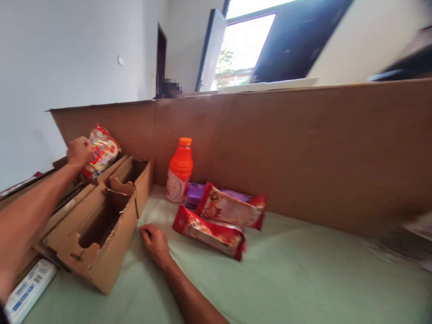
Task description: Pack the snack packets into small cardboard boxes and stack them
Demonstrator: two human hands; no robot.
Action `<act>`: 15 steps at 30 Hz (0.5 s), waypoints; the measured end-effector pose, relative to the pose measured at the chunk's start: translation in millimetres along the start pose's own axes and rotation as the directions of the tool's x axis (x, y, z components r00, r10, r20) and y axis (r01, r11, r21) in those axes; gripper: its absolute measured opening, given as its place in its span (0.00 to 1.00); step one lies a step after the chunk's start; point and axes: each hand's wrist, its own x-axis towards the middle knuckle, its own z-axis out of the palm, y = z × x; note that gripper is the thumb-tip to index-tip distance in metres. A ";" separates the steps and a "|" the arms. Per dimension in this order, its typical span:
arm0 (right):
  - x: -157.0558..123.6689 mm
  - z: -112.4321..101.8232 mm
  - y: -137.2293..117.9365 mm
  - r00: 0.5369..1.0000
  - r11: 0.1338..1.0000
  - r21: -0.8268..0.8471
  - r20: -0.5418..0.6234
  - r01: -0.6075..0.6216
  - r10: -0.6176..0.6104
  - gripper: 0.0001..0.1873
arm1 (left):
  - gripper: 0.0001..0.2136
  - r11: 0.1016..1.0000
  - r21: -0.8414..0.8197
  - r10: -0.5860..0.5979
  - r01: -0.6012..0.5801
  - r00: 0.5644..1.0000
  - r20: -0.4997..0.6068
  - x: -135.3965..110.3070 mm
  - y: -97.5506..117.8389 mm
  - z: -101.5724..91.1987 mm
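Observation:
My left hand [79, 152] is closed on the edge of a red and white snack packet [101, 150], which it holds tilted above the cardboard boxes at the left. Below and to the right of it stand open-topped cardboard boxes [116, 252] with torn, notched rims. My right hand [155, 243] rests on the green cloth just right of the nearest box, fingers curled in; whether anything is inside them is hidden. Further right lie two red snack packs, one in front [211, 231] and one behind [232, 204], partly covering a purple pack [195, 194]. An orange bottle [180, 171] stands upright beside them.
A tall cardboard wall [286, 148] runs along the back. The green cloth [286, 279] covers the surface. A white box with blue print [32, 288] lies at the lower left. Something blurred and whitish is at the right edge. Beyond the wall is an open door [211, 49].

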 end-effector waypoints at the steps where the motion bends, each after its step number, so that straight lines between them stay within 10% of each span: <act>1: 1.3 -0.4 -2.0 1.000 1.000 -0.009 0.007 -0.010 0.010 0.12 | 0.11 0.999 -0.037 0.018 -0.020 0.998 -0.053 -2.3 3.8 -10.5; 8: 14.2 -6.1 -10.5 0.999 0.998 -0.042 0.035 -0.040 0.041 0.10 | 0.15 0.855 -0.396 0.265 -0.336 0.938 -0.224 -40.1 44.4 -66.9; 13: 16.3 -6.8 -14.4 0.999 0.999 -0.047 0.034 -0.017 0.018 0.10 | 0.09 0.739 -0.574 0.406 -0.351 0.913 -0.036 -105.3 105.0 -72.8; 15: 16.8 -6.4 -17.0 1.000 0.999 -0.042 0.012 0.007 -0.007 0.12 | 0.09 0.658 -0.656 0.548 -0.369 0.833 0.081 -133.2 130.5 -67.6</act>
